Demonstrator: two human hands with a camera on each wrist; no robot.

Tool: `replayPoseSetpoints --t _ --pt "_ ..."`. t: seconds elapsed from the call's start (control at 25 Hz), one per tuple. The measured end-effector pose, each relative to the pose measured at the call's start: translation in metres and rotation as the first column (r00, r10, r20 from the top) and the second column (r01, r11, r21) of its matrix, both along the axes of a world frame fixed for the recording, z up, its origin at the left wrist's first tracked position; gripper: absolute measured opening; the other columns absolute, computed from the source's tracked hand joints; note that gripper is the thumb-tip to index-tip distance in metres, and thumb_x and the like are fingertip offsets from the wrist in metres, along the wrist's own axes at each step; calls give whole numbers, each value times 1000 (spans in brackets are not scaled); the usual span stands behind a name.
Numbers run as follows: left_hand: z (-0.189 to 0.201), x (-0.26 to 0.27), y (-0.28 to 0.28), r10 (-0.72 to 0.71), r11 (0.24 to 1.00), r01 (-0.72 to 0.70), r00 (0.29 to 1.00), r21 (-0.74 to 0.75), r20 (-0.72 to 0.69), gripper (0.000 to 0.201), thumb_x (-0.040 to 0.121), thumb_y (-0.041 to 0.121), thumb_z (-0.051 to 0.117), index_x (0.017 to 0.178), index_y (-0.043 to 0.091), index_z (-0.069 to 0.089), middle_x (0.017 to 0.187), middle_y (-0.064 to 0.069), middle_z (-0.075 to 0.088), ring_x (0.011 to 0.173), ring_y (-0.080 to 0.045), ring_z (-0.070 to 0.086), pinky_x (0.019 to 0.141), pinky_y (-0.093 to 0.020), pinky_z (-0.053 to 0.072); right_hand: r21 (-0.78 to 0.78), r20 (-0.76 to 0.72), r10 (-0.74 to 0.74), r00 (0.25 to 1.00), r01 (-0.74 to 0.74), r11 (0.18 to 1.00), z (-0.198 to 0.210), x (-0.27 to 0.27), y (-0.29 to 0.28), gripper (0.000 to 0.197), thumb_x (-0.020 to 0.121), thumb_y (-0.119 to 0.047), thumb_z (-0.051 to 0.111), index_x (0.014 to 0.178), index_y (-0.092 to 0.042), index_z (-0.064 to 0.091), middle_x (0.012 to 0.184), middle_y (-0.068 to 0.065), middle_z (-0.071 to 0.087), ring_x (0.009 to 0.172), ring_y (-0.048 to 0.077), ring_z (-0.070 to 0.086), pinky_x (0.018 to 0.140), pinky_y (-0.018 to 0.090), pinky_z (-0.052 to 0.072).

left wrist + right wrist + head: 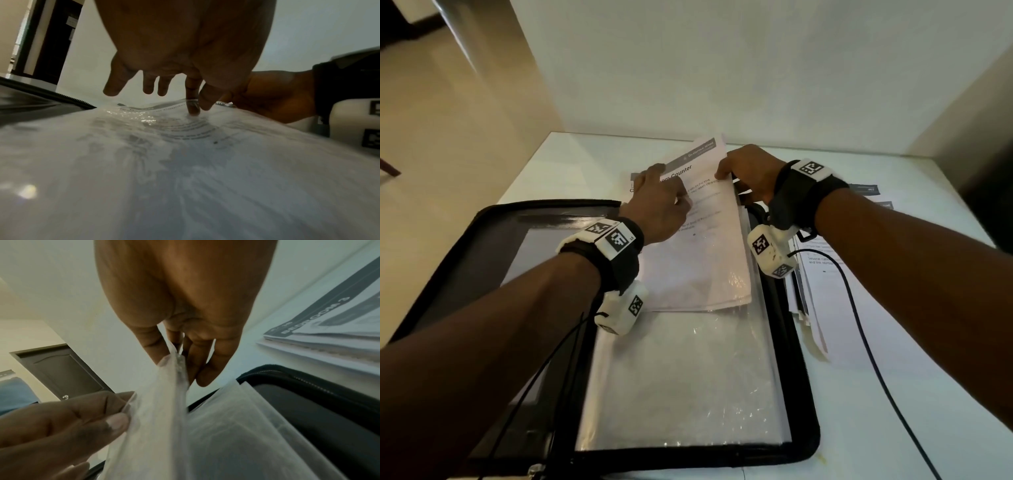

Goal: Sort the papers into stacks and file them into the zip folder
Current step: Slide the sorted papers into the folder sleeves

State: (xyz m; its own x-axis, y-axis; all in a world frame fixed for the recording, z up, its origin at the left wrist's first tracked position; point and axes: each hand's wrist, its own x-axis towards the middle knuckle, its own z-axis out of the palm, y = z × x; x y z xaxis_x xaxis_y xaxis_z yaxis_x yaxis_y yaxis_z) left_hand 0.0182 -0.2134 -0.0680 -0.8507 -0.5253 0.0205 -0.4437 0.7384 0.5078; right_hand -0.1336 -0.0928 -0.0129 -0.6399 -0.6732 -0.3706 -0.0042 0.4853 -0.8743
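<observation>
The black zip folder (803, 428) lies open on the white table, clear plastic sleeves (681, 377) spread over its right half. A stack of printed papers (705, 219) headed "Counter" sits halfway into the top sleeve, its upper part sticking out past the folder's far edge. My left hand (664, 202) is over the stack. Its index finger and thumb (193, 110) pinch the sleeve's top layer, the other fingers spread. My right hand (750, 171) pinches the papers' upper right edge (174, 369) between thumb and fingers. The left hand (61, 426) holds the same sheet lower down.
More printed stacks lie right of the folder (835, 308), one headed "BEDROOM 2" (329, 331). Another sheet (635, 178) lies beyond the folder under the held stack. A wall runs close behind the table. Thin black cables (866, 342) trail from both wrists.
</observation>
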Motion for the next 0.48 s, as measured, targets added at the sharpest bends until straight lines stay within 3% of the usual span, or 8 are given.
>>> replayPoseSetpoints --t 0.08,0.16,0.24,0.32,0.4,0.48 --pt "3 -3 6 -54 998 54 998 -13 -16 20 102 38 53 113 27 64 163 -11 24 154 -34 13 118 -62 25 48 -72 36 997 -33 998 -1 0 -5 27 96 -4 61 122 -1 65 119 17 67 96 32 69 88 45 60" --pt "7 -7 8 -56 998 56 998 -8 -33 17 104 35 55 114 25 65 164 -10 22 153 -36 15 120 -59 24 63 -98 51 994 -45 997 -2 -1 -7 24 93 -2 63 117 -1 68 122 18 67 104 36 68 91 49 59" --pt "13 -11 9 -26 1000 26 998 7 -56 19 103 32 57 117 23 67 163 -12 23 152 -39 19 120 -50 24 49 -56 20 998 -17 999 -2 -1 -5 18 89 0 65 105 -3 69 118 18 68 104 36 69 84 43 62" --pt "17 -12 9 11 999 -8 998 47 -61 22 103 33 59 122 24 67 164 -12 22 151 -39 19 119 -47 26 42 16 -19 1000 19 999 -2 2 0 13 83 0 61 95 -4 67 106 17 70 94 32 69 75 35 62" --pt "18 -11 10 18 998 -16 999 64 -39 24 103 35 58 124 26 66 164 -11 21 151 -38 19 119 -48 26 59 41 -13 999 10 998 -4 3 3 19 80 -2 58 97 -4 66 103 17 69 90 31 68 79 35 61" --pt "18 -8 12 33 998 -34 999 61 6 27 104 39 56 125 25 65 164 -11 23 151 -37 18 120 -47 24 74 40 17 999 -19 997 -7 3 2 25 82 -6 58 106 -6 65 113 17 69 98 35 70 90 42 59"
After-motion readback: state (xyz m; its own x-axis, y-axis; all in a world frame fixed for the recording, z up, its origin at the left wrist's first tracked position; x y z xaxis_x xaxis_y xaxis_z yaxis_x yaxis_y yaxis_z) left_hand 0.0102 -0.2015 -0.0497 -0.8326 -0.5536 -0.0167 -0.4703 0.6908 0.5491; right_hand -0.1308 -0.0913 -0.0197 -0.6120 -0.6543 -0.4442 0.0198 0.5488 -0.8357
